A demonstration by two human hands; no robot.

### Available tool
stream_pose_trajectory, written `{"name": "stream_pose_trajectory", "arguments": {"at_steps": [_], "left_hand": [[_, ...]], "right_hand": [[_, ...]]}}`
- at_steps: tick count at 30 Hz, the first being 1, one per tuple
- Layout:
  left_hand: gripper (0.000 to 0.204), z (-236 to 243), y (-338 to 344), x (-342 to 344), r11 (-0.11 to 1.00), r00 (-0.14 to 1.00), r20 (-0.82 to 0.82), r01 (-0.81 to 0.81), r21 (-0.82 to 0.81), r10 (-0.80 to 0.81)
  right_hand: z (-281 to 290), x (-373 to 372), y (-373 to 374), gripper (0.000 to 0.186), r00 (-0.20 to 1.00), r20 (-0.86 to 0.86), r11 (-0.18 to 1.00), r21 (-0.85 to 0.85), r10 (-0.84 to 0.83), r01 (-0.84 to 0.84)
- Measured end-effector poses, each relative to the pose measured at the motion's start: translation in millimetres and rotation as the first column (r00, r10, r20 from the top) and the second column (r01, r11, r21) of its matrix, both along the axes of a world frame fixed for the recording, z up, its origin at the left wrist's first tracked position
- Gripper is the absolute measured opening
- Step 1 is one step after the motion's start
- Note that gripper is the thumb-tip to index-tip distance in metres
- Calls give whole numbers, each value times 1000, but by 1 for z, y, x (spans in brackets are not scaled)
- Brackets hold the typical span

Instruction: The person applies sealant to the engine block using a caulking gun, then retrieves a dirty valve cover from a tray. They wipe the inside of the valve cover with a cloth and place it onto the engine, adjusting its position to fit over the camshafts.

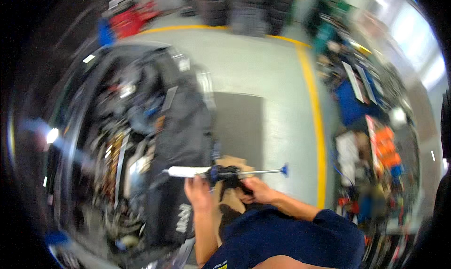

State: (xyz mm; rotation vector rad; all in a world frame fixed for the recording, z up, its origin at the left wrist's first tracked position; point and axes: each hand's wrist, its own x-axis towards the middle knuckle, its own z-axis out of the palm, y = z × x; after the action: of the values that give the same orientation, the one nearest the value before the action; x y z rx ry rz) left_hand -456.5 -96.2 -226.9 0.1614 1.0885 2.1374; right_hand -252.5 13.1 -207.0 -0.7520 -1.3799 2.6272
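A caulking gun (225, 173) with a white cartridge (188, 171) and a rod with a blue end lies horizontal across my view, its nozzle to the left. My left hand (197, 190) holds it from below at the cartridge, fingers closed. My right hand (254, 188) is closed on the black handle. Beneath it is brown cardboard (235, 161) near my feet. Just left is a dark cover (183, 128) draped along the car's edge.
An open engine bay (122, 128) fills the left side. A grey mat (237, 114) lies on the floor bordered by a yellow line (314, 104). Cluttered workbenches (352, 88) with orange items (385, 142) run along the right. Dark tyre stacks (213, 10) stand at the back.
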Motion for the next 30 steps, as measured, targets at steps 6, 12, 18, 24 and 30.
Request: {"name": "stream_pose_trajectory", "arguments": {"at_steps": [6, 12, 18, 24, 30], "left_hand": [[31, 11, 42, 145, 912, 922, -64, 387, 134, -382], [36, 33, 91, 312, 631, 631, -161, 774, 63, -759], [41, 12, 156, 524, 408, 419, -111, 906, 108, -901], [31, 8, 237, 716, 393, 364, -186, 908, -149, -912], [26, 12, 339, 844, 217, 27, -409, 877, -427, -912]], "right_hand": [[27, 156, -45, 61, 880, -225, 907, -161, -418, 390], [23, 323, -63, 71, 703, -264, 751, -243, -661, 614], [9, 531, -42, 69, 604, -248, 651, -206, -757, 731], [2, 706, 1, 66, 413, -301, 504, -370, -860, 780], [-41, 772, 57, 32, 44, -178, 118, -426, -983, 897]]}}
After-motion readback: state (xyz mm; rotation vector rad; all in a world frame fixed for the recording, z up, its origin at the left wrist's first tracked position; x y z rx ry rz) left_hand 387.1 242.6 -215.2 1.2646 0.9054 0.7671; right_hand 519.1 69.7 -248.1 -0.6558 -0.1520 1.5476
